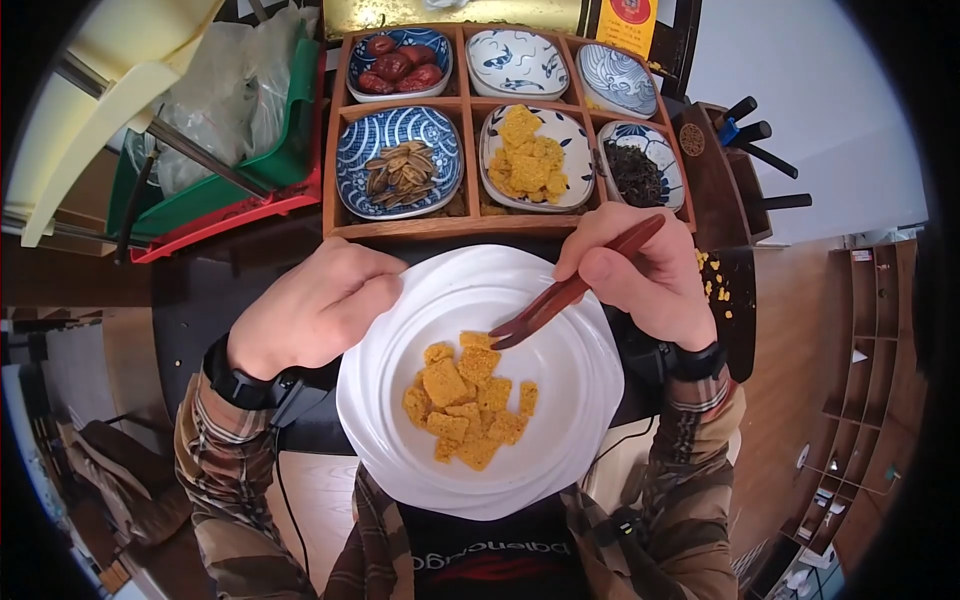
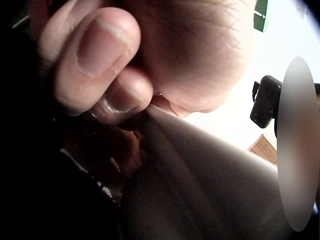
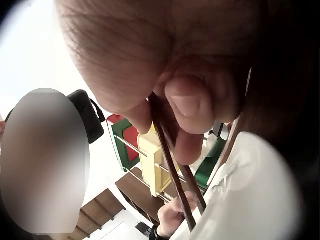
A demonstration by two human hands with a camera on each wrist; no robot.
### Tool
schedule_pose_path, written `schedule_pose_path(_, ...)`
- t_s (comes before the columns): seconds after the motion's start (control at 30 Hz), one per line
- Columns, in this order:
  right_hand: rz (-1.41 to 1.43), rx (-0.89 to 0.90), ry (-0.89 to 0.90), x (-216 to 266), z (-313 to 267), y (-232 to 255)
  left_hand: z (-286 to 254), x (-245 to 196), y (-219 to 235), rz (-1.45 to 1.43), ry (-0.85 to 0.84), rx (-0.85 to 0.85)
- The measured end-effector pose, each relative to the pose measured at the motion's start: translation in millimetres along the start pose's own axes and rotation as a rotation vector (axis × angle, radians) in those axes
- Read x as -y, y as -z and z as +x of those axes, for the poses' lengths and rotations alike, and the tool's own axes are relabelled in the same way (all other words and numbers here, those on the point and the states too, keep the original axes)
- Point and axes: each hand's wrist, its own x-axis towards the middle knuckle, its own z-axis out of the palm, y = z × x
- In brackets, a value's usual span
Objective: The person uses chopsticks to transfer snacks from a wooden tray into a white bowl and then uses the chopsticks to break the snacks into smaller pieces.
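Note:
A white bowl (image 1: 580, 400) with a wavy rim holds several orange-yellow square snack pieces (image 1: 445, 382). My left hand (image 1: 318, 305) grips its upper left rim between thumb and curled fingers; the left wrist view shows the bowl's edge (image 2: 215, 150) pinched there. In my right hand (image 1: 645, 275) are dark red wooden tongs (image 1: 560, 298), held over the bowl's right side, their tips at the topmost pieces. Whether the tips pinch a piece, I cannot tell. The right wrist view shows the two tong arms (image 3: 172, 170) slightly apart under the fingers.
Behind the bowl stands a wooden divided tray (image 1: 400, 229) with dishes of red dates (image 1: 392, 67), brown seeds (image 1: 400, 175), yellow snacks (image 1: 527, 160) and dark leaves (image 1: 635, 175). A green basket (image 1: 200, 190) is at left; black-handled tools (image 1: 752, 132) and yellow crumbs (image 1: 715, 275) are at right.

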Motion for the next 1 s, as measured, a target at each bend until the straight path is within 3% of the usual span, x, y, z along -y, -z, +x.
schedule_pose_path(0.17,-0.040,0.001,0.093,-3.0,1.9,-0.5,0.0,-0.7,0.9,-0.010,0.010,0.017)
schedule_pose_path(0.6,-0.054,0.096,0.111,-5.7,2.6,-0.6,-0.2,-1.9,1.7,0.023,0.055,0.044)
schedule_pose_path(1.0,-0.084,0.155,0.069,-2.4,2.0,0.1,-0.6,3.8,-0.6,-0.017,-0.030,-0.006)
